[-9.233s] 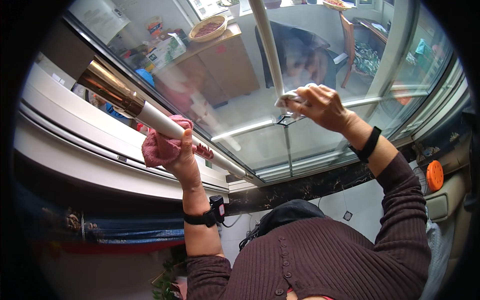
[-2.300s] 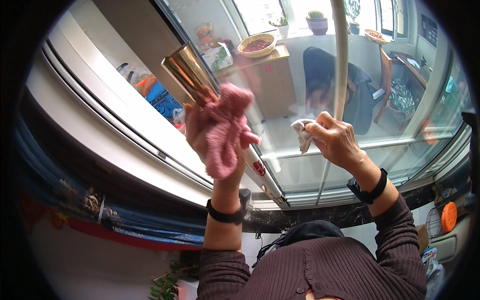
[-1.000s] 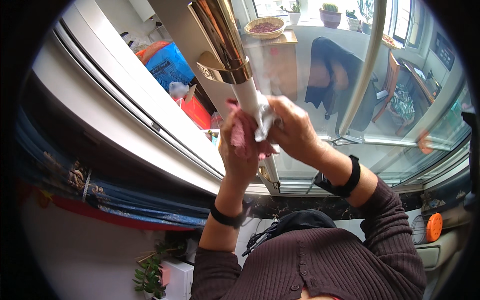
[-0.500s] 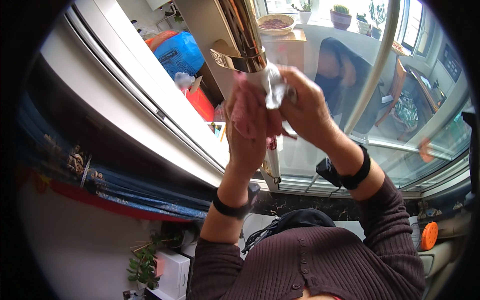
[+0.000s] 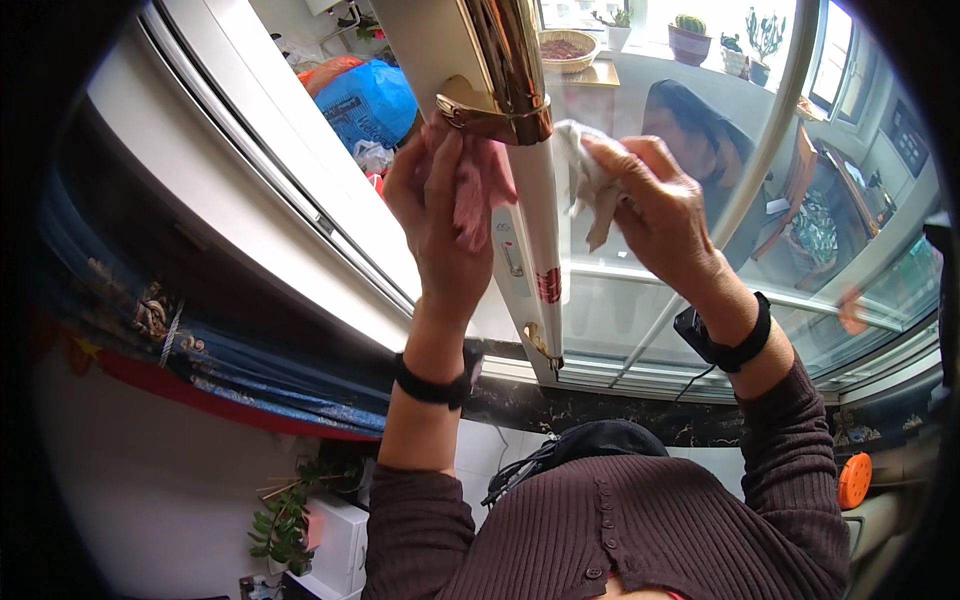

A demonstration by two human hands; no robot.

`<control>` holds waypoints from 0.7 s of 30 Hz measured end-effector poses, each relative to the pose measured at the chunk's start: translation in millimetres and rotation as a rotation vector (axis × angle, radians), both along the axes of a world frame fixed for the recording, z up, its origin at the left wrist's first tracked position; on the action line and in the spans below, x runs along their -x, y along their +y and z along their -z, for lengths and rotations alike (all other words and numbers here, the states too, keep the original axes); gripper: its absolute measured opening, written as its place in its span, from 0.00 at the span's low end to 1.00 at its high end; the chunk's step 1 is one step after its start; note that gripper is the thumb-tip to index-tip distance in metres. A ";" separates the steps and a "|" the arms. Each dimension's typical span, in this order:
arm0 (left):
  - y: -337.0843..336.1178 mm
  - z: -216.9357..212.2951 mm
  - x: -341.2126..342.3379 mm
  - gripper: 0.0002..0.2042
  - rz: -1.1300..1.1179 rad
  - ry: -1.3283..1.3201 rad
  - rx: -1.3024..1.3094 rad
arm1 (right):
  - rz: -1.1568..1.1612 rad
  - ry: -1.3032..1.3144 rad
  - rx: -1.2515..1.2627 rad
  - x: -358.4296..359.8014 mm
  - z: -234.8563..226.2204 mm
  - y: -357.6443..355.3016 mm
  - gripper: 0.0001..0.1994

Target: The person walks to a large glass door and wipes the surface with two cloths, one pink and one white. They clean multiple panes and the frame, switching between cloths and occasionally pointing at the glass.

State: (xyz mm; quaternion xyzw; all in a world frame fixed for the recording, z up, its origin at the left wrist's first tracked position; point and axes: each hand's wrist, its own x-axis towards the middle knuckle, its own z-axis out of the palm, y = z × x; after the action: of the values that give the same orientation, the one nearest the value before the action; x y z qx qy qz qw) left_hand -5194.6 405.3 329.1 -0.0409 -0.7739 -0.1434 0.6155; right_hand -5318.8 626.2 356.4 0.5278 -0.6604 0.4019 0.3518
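Note:
In front of me a long door pull handle [image 5: 541, 215] has a white grip and gold fittings. My left hand [image 5: 440, 225] is closed on a pink cloth [image 5: 474, 205], just left of the handle and under its upper gold bracket [image 5: 492, 120]. The cloth lies against the door's edge there. On the handle's other side, my right hand [image 5: 668, 215] pinches a crumpled whitish cloth [image 5: 590, 185] that hangs loosely in front of the glass. Its upper corner is close to the grip; whether they touch I cannot tell. A lower gold bracket [image 5: 538, 340] shows below.
Glass door panes [image 5: 620, 320] fill the right side, with a wooden chair [image 5: 792, 190] behind them. Potted cacti [image 5: 689, 38] and a woven basket [image 5: 568, 52] stand beyond. Through the opening at left is a blue bag [image 5: 368, 103]; a dark blue curtain [image 5: 260, 385] hangs nearer.
My hands were together around the handle's upper part and have now parted. The left went left with the pink cloth, the right went right with the whitish cloth, baring the grip.

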 end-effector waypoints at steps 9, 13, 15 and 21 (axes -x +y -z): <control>-9.6 95.1 17.5 0.31 -0.084 -0.163 0.253 | 0.201 0.240 -0.085 -3.9 29.7 19.9 0.26; 1.8 122.8 -5.3 0.24 -0.035 -0.210 0.192 | 0.187 0.293 -0.092 -4.7 35.0 23.5 0.22; 3.8 109.5 -5.9 0.23 0.473 -0.320 -0.497 | 0.216 0.273 -0.092 -2.5 22.2 23.4 0.21; -11.4 51.9 5.2 0.16 -0.082 0.008 -0.013 | 0.333 0.259 0.073 2.5 -9.0 7.9 0.19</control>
State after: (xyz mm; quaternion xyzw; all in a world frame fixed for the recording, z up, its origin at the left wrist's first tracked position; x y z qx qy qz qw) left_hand -5199.8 393.9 277.2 -0.0058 -0.7715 -0.1231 0.6241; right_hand -5321.2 634.1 365.4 0.4454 -0.6728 0.2909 0.5142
